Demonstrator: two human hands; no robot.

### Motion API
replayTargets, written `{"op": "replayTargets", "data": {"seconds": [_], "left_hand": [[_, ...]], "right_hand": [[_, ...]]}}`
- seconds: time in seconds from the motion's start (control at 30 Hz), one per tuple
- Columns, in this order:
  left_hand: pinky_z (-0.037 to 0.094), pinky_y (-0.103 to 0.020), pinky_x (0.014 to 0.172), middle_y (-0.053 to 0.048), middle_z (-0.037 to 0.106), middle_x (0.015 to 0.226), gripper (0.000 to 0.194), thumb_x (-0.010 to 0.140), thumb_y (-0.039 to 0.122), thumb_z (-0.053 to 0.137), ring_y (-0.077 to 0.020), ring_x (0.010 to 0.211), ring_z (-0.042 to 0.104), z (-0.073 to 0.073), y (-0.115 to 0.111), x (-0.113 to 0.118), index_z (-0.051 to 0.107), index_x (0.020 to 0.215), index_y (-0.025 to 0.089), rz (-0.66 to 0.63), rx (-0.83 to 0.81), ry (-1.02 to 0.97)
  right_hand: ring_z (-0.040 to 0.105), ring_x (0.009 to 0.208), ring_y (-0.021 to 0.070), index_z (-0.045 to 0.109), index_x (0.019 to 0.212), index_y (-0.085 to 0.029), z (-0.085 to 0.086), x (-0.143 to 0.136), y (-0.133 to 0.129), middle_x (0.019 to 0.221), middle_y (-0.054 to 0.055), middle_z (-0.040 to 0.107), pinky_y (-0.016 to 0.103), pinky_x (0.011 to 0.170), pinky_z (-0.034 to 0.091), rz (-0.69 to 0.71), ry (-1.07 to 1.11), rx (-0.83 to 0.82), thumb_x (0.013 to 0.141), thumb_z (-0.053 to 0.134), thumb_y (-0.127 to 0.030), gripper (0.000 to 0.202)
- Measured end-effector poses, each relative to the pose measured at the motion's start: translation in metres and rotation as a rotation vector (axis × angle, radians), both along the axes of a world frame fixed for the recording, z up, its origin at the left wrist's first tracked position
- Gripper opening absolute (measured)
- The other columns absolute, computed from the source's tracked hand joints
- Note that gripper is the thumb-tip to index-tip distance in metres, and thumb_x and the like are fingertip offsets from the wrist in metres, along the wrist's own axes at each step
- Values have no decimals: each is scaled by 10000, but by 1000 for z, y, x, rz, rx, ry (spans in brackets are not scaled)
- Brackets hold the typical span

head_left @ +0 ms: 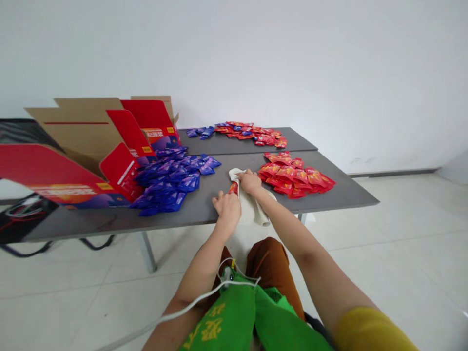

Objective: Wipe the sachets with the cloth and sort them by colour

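Note:
My left hand (227,208) is closed on a small red sachet (233,187) at the front of the grey table, its fingers partly hidden from above. Just right of it, my right hand (251,182) grips an off-white cloth (245,207) and presses it against the table beside the sachet. One end of the cloth hangs over the table's front edge. Close to my right hand lies a heap of red sachets (294,175). On the other side, left of my hands, a pile of blue sachets (175,178) spreads across the tabletop.
Open red cardboard boxes (120,173) with brown flaps stand at the left. Farther back, mixed red and blue sachets (252,132) lie on a second grey surface (234,145) near the white wall. A white cable (190,304) crosses my green apron (219,317).

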State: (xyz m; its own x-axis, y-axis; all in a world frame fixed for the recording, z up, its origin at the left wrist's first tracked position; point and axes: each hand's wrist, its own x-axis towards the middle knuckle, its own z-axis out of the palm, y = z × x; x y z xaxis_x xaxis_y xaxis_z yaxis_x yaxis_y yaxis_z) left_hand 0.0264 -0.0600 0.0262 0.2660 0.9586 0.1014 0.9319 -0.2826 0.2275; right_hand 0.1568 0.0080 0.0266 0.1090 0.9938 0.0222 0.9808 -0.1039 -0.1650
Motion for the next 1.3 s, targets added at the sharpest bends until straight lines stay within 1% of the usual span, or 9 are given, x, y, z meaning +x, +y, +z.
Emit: {"op": "replayTargets", "data": {"seconds": [0.1, 0.33, 0.53, 0.7, 0.83, 0.97, 1.07, 1.13, 1.3], "left_hand": [[349, -479, 864, -203, 692, 908, 338, 847, 101, 387, -318, 1043, 512, 5, -1, 3, 719, 909, 116, -22, -5, 27], [364, -477, 879, -202, 691, 898, 332, 852, 132, 393, -325, 1045, 523, 2, 8, -11, 724, 872, 148, -139, 11, 8], [314, -568, 931, -215, 703, 978, 263, 781, 144, 504, -361, 1058, 576, 15, 23, 0, 739, 898, 145, -124, -103, 49], [198, -615, 1014, -219, 720, 907, 238, 757, 178, 538, -381, 1002, 629, 20, 17, 14, 752, 851, 138, -7, -53, 19], [123, -544, 1110, -206, 717, 796, 317, 824, 222, 456, -321, 918, 665, 12, 24, 9, 751, 802, 110, 12, 150, -60], [210, -539, 1104, -216, 667, 1118, 425, 862, 235, 431, -325, 1267, 464, 0, 33, 11, 626, 1192, 52, 18, 375, -173], [368, -449, 1024, -205, 544, 1332, 514, 899, 172, 380, -288, 1266, 468, -7, 34, 24, 426, 1402, 75, -18, 244, -238], [392, -404, 999, -194, 544, 1336, 506, 901, 144, 393, -277, 1219, 516, -10, 31, 32, 433, 1405, 117, -40, 78, -314], [398, -400, 965, -237, 653, 1104, 645, 837, 210, 573, -343, 1146, 565, -13, 31, 19, 370, 1438, 89, 156, -171, -849]], "right_hand": [[507, 1145, 291, 517, 1344, -372, 5, 2, -4, 1276, 120, 503, 388, 881, 451, 6, 27, -8, 968, 350, -322, 414], [597, 1066, 172, 649, 1207, -341, 3, 10, -25, 1168, 4, 668, 192, 883, 423, 234, 196, -106, 846, 618, -343, 362], [648, 1007, 195, 656, 1199, -319, 11, 3, 9, 1104, -2, 704, 225, 800, 474, -1, 252, -123, 835, 622, -468, 395], [655, 1018, 235, 691, 1137, -240, 39, -11, 3, 1125, 117, 691, 291, 785, 500, -225, 207, -57, 827, 646, -355, 334], [667, 970, 244, 724, 1063, -231, 67, -8, -20, 1088, 128, 691, 285, 749, 497, -271, 181, 68, 816, 659, -324, 272], [643, 969, 193, 684, 1141, -322, 97, 1, -57, 1162, 85, 629, 254, 763, 453, -233, 150, 247, 930, 496, -361, 285], [624, 886, 168, 636, 1219, -343, 113, 2, -83, 1061, 55, 618, 231, 708, 421, -150, 130, 441, 947, 458, -400, 329], [604, 870, 168, 612, 1254, -338, 115, -1, -94, 1025, 50, 604, 228, 696, 406, -107, 144, 498, 953, 442, -409, 353], [559, 862, 198, 637, 1238, -288, 88, 2, -97, 923, 53, 611, 262, 748, 422, 47, 298, 454, 963, 408, -417, 381]]}}
